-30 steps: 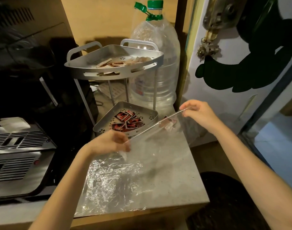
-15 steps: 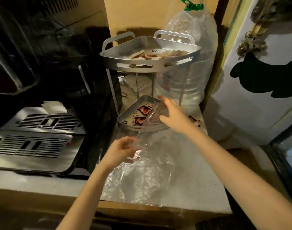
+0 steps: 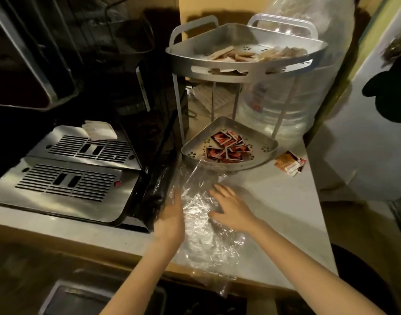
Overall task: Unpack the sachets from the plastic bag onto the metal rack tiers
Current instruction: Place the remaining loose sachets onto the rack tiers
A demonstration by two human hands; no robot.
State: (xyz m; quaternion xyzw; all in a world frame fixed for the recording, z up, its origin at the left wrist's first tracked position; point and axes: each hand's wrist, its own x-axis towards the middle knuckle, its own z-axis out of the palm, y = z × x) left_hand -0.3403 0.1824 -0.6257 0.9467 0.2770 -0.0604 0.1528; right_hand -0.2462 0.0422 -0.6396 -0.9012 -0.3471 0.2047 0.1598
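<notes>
A clear plastic bag [image 3: 201,233] lies flat and crumpled on the counter in front of the metal rack. My right hand [image 3: 231,208] rests palm down on it with fingers spread. My left hand [image 3: 172,217] presses its left edge, fingers straight. The rack's lower tier [image 3: 263,153] holds several red and black sachets [image 3: 229,148]. Its upper tier [image 3: 247,71] holds several pale sachets [image 3: 245,54]. A few orange and red sachets [image 3: 290,164] lie on the counter right of the lower tier.
A steel coffee machine drip tray [image 3: 67,173] sits to the left, with a white packet [image 3: 99,130] on it. A large clear water bottle [image 3: 292,98] stands behind the rack. A white door [image 3: 365,133] is to the right. The grey counter [image 3: 286,212] ends at the front and right.
Both hands have lowered the bag, which they held stretched up between them, and it now lies flat on the counter under open palms. The view has shifted left and down.
</notes>
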